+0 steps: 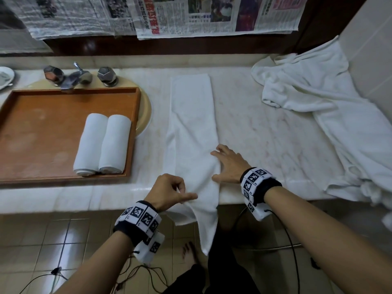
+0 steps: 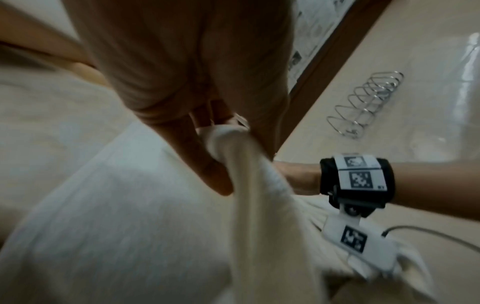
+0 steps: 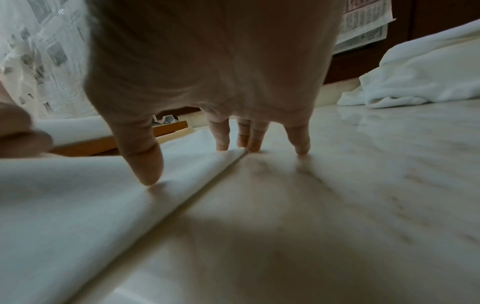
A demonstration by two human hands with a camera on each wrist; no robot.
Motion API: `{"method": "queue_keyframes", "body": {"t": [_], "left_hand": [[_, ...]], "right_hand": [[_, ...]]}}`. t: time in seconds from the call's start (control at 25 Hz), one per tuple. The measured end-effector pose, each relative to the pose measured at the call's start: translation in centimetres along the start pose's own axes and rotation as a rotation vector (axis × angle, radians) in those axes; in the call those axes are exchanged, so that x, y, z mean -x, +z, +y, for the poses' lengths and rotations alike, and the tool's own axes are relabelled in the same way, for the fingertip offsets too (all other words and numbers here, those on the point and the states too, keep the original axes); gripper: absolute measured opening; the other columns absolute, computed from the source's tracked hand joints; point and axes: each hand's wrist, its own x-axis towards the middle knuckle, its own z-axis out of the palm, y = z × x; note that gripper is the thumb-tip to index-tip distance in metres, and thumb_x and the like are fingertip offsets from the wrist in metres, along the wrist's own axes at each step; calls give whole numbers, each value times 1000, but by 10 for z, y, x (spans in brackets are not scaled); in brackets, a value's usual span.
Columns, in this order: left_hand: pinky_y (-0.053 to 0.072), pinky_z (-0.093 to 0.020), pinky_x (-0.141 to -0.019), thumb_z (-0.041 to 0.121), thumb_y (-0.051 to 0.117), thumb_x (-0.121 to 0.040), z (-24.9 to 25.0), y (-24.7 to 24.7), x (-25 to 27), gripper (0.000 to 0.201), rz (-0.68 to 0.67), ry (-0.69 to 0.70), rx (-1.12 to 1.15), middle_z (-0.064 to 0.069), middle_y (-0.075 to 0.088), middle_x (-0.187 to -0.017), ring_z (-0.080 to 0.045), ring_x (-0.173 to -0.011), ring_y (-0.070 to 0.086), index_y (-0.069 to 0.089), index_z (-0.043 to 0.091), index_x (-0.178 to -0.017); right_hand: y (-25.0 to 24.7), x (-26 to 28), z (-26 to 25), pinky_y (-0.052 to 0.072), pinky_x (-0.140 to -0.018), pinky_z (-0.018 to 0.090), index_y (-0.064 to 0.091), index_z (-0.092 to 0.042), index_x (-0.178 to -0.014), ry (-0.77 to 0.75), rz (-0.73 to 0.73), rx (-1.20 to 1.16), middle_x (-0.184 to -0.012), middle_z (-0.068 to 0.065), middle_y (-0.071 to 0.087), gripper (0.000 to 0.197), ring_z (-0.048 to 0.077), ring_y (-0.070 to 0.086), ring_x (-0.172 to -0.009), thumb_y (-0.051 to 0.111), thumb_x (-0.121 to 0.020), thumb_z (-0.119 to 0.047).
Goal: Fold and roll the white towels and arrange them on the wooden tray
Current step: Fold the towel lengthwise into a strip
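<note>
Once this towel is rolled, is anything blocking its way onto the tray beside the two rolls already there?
Nothing visible does. The counter between the folded towel and the tray is bare, and the tray floor left of the two rolled towels is free.

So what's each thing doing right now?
Long folded white towel: flat on the marble counter, near end hanging over the edge.
Two rolled white towels: side by side in the wooden tray.
Crumpled white towels: unfolded heap.
Left hand: pinching the towel's edge.
Right hand: fingers spread, pressing the fold.
</note>
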Motion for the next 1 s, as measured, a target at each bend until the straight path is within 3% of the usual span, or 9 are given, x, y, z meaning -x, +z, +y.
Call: {"method": "queue_keyframes", "body": {"t": [0.2, 0.32, 0.44, 0.52, 0.64, 0.72, 0.84, 0.92, 1.0], "left_hand": [[54, -33, -53, -9, 85, -59, -29, 4, 15, 59, 143, -264, 278, -5, 54, -100, -20, -65, 59, 44, 18, -93], [56, -34, -58, -18, 79, -57, -38, 4, 19, 60, 219, -416, 269, -4, 60, -97, -25, -80, 63, 57, 16, -102], [56, -34, -63, -24, 62, -62, -44, 12, 19, 39, 235, -478, 339, -8, 68, -79, -24, -72, 63, 67, 10, -80], [49, -35, -66, -12, 58, -65, -47, 16, 19, 21, 221, -500, 414, -10, 63, -70, -23, -70, 58, 65, 8, -66], [42, -38, -71, 4, 55, -69, -42, 19, 18, 9, 146, -517, 505, -11, 53, -76, -25, -78, 50, 53, 12, -68], [40, -39, -72, 6, 54, -77, -36, 19, 17, 13, 135, -543, 501, -11, 50, -82, -25, -80, 48, 46, 16, -73], [44, -28, -71, 23, 62, -89, -30, 20, 27, 9, 119, -521, 430, -2, 61, -91, -16, -78, 54, 53, 23, -87], [49, -22, -70, 29, 74, -83, -36, 20, 34, 19, 85, -475, 359, 5, 69, -98, -7, -80, 61, 59, 25, -95], [54, -25, -74, 30, 78, -79, -49, 20, 37, 27, 64, -463, 278, -2, 72, -99, -11, -83, 67, 67, 16, -98]], "right_hand": [[6, -1, -2, 17, -114, 55, 29, -26, -146, 53, -28, 12, -151, -7, 17, 84, 18, 27, -138, 66, -70, -31], [2, -11, -31, 10, -114, 60, 39, -20, -140, 129, 28, 187, -148, 0, 24, 64, 25, 27, -137, 60, -79, -24], [10, -24, -74, 24, -112, 50, 43, -22, -139, -184, 94, 233, -154, 1, 24, 55, 26, 29, -137, 53, -86, -12], [17, -31, -93, 37, -102, 44, 46, -25, -138, -447, -47, 308, -153, 1, 28, 55, 24, 34, -132, 52, -88, -2], [19, -39, -100, 39, -98, 48, 50, -24, -132, -470, -125, 458, -147, 0, 33, 51, 23, 30, -133, 54, -88, 2], [15, -40, -104, 34, -100, 52, 54, -21, -124, -450, -108, 507, -142, 0, 38, 45, 23, 30, -133, 56, -87, 3], [5, -44, -112, 19, -108, 63, 54, -19, -119, -482, -71, 610, -137, -2, 45, 40, 25, 26, -137, 52, -88, 5], [0, -48, -118, 10, -108, 70, 50, -20, -120, -541, -21, 683, -131, -4, 50, 38, 24, 25, -139, 50, -90, 2], [-2, -51, -126, 6, -105, 76, 50, -20, -122, -576, -28, 770, -125, -2, 52, 37, 24, 30, -134, 49, -91, 1]]}}
